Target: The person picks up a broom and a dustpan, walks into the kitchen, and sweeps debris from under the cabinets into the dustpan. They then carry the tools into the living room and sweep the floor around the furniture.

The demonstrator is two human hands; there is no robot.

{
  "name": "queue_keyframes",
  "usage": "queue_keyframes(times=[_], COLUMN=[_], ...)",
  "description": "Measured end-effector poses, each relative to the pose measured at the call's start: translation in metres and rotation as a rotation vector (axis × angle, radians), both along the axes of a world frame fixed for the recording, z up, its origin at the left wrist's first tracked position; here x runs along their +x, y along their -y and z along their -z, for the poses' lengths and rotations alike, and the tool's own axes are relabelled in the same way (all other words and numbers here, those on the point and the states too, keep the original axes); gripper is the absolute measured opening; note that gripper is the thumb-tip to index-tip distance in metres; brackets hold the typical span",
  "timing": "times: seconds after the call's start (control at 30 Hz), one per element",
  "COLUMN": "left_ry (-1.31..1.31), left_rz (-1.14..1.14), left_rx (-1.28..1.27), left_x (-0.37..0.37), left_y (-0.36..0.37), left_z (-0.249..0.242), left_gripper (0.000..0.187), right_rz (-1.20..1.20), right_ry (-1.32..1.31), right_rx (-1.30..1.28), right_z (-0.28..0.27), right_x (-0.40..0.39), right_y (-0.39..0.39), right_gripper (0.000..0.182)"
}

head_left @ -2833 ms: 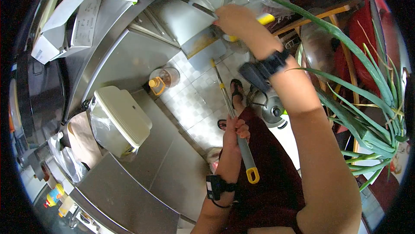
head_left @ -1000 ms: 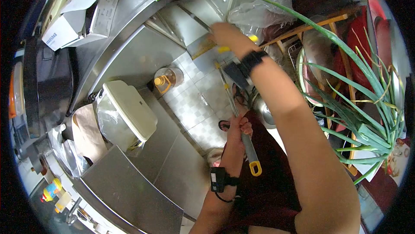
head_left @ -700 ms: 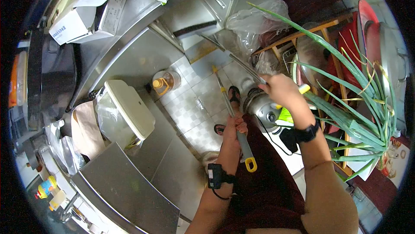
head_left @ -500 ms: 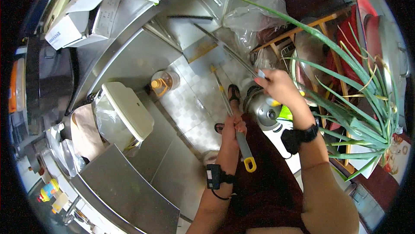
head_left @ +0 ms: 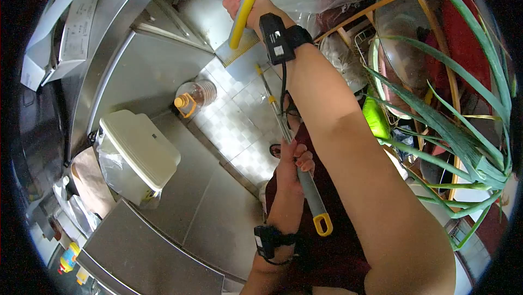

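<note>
Head view looks down past a steel desk (head_left: 218,208) to the tiled floor (head_left: 239,126). A white lidded bin (head_left: 139,153) stands on the desk and a bottle of oil (head_left: 192,97) sits on the floor by the steel wall. Green leaves (head_left: 457,137) crowd the right side. The left hand (head_left: 294,167) is wrapped tight round a long grey pole (head_left: 305,178), yellow cap at its near end, the far end angling down to the tiles. The right hand (head_left: 245,8) is stretched far out, fingers closed on a yellow-handled tool (head_left: 241,17) up against the steel wall. Looks like a reach-and-fetch step with the tool. Next move calls for a steady pull back, clear of the pole.
</note>
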State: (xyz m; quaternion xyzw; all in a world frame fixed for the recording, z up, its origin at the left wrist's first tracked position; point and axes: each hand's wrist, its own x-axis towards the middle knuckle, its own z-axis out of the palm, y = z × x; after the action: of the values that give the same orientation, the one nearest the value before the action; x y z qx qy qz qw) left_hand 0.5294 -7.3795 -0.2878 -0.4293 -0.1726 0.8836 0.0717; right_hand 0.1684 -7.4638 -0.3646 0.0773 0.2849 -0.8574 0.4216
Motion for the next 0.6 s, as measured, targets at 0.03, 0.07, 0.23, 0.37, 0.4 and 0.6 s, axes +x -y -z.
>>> queue_keyframes(times=[0.03, 0.07, 0.23, 0.37, 0.4, 0.6], left_ry=[-0.024, 0.0, -0.081, -0.061, -0.064, 0.05], left_rz=[0.044, 0.023, -0.044, -0.032, -0.034, 0.005], left_rx=[-0.07, -0.044, 0.074, 0.058, 0.052, -0.067], left_x=[-0.002, -0.003, -0.004, -0.003, -0.004, -0.015], left_y=[-0.001, -0.003, 0.003, 0.007, 0.007, -0.002], left_z=[0.001, 0.0, -0.003, -0.003, -0.004, -0.012], left_gripper=[0.013, 0.012, 0.025, 0.025, 0.025, 0.024], right_rz=[0.015, 0.03, -0.108, -0.258, -0.255, -0.12], right_ry=[0.274, 0.55, 0.545, 0.583, 0.596, 0.521], right_rx=[-0.11, -0.221, -0.239, -0.309, -0.341, -0.384], right_z=[-0.01, -0.02, -0.01, 0.004, 0.005, 0.009], right_x=[0.003, 0.011, 0.031, 0.006, -0.005, -0.005], right_y=[-0.007, -0.015, -0.054, -0.073, -0.075, -0.044], right_gripper=[0.025, 0.025, 0.022, 0.023, 0.023, 0.025])
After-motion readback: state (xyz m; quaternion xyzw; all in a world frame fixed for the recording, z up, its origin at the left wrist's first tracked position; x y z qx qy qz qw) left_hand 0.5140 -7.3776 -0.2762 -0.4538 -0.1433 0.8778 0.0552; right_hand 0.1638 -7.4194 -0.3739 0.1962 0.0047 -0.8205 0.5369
